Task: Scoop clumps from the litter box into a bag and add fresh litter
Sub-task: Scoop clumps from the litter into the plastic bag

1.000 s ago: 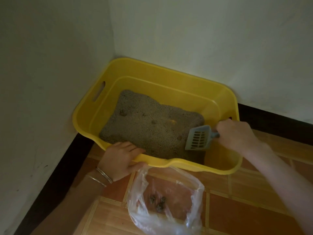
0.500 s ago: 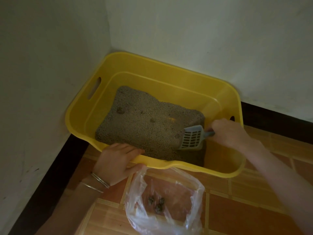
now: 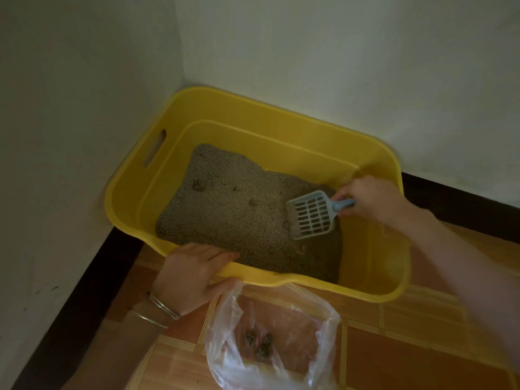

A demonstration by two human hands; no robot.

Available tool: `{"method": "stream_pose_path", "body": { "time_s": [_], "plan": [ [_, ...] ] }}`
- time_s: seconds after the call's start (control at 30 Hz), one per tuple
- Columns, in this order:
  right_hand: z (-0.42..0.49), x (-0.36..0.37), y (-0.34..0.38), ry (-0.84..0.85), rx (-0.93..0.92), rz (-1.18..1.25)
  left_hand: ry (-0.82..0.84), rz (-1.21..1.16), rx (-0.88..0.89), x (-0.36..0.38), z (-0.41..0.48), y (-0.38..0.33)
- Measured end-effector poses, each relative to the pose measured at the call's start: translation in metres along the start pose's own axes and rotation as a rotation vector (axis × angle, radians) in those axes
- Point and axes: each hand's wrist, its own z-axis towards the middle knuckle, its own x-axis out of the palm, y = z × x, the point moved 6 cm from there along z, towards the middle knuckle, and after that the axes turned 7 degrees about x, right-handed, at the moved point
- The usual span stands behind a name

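A yellow litter box [image 3: 270, 128] sits in the room's corner, part-filled with grey litter [image 3: 225, 209]. Small clumps [image 3: 198, 185] show on the litter surface. My right hand [image 3: 371, 201] grips the handle of a blue slotted scoop [image 3: 312, 213], whose front edge digs into the litter at the right side. My left hand [image 3: 194, 274] holds the box's near rim, fingers over the edge and thumb below. A clear plastic bag [image 3: 284, 370] lies open on the floor in front of the box, with a few dark clumps [image 3: 260, 346] inside.
White walls [image 3: 84, 108] close in behind and to the left of the box, with a dark skirting [image 3: 92, 280] along their base. The floor is orange-brown tile [image 3: 408, 347], open to the right of the bag.
The scoop has moved from above the litter's right edge down and forward into the litter. My left hand stays on the near rim. The view has shifted slightly.
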Motion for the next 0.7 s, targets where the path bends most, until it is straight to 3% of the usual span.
{"method": "stream_pose_path", "body": {
  "time_s": [0.5,0.7],
  "plan": [
    [0.060,-0.018,-0.025,-0.105,-0.197,-0.255,0.028,-0.064,0.004,0.003,-0.001,0.002],
    [0.061,0.007,-0.018,0.021,-0.244,-0.150,0.029,-0.076,-0.011,0.002,0.000,0.002]
  ]
}}
